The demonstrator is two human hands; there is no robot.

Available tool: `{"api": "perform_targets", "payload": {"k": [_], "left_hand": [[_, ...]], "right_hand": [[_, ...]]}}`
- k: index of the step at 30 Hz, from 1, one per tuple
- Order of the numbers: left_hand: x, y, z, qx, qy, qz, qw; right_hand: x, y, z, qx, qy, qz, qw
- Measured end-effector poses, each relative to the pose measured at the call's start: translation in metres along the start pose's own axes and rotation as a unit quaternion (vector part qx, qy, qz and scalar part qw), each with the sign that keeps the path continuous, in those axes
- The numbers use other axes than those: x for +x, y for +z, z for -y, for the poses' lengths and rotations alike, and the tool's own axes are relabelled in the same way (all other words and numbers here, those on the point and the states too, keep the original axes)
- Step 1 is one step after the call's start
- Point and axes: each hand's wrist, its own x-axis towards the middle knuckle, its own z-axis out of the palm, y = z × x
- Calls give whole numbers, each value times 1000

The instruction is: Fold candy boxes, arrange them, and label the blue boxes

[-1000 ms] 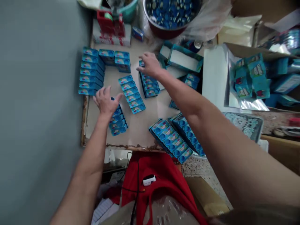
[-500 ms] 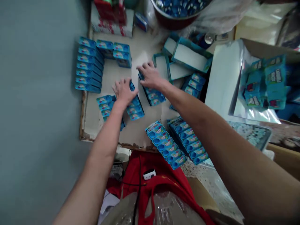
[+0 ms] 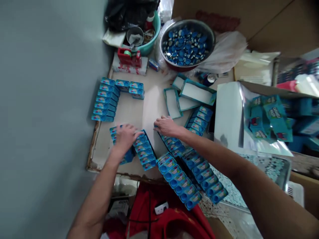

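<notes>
My left hand (image 3: 126, 136) is over the far end of a short left row of small blue boxes (image 3: 127, 157). Its fingers are somewhat blurred, with the thumb stretched out toward the middle row of blue boxes (image 3: 145, 152). The fingers of my right hand (image 3: 166, 126) curl over the far end of another row of blue boxes (image 3: 174, 144), around the end box. Nearer me, two longer rows of blue boxes, a left one (image 3: 178, 182) and a right one (image 3: 204, 176), lie slanted, with round blue discs on their faces.
Blue boxes (image 3: 104, 103) stand along the wall. Open trays (image 3: 198, 93) lie at the back, before a steel bowl (image 3: 187, 43) of blue caps. A red tape dispenser (image 3: 129, 58) is back left. At right are a carton with clear plastic (image 3: 228, 116) and a tray of pale bits (image 3: 271, 169).
The view has tilted up, showing more of the back. My left hand has moved left from the middle row to the left row. My right hand stays at its row's far end.
</notes>
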Motion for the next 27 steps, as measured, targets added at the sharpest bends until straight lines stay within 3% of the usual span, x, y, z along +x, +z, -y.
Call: {"api": "perform_targets", "payload": {"k": [1,3,6,8,11,15,18,21,23,25,27], "left_hand": [[8,-4,15,-8,3,-19,1000],[23,-3,41,-38,6,1,999],[25,12,65,-48,-17,92,994],[11,22,70,-44,-70,113,990],[-25,31,65,-67,-158,114,979],[-68,38,55,-101,-243,153,953],[-79,44,58,-144,-271,191,932],[-72,44,73,-219,-255,198,921],[-61,38,88,-257,-262,130,921],[-46,26,104,-263,-272,-17,926],[-28,12,121,-238,-260,-181,918]], "right_hand": [[5,-6,-4,18,-1,12,1000],[12,-18,-16,72,7,2,997],[9,-31,-40,91,87,-118,985],[4,-33,-55,51,172,-187,966],[9,-23,-69,17,252,-141,957],[44,-1,-68,14,279,-71,958],[67,2,-65,37,281,-74,956],[78,-14,-64,111,280,-145,943],[84,-26,-57,181,287,-207,918],[93,-32,-39,243,293,-228,896],[102,-28,-11,286,290,-196,892]]}}
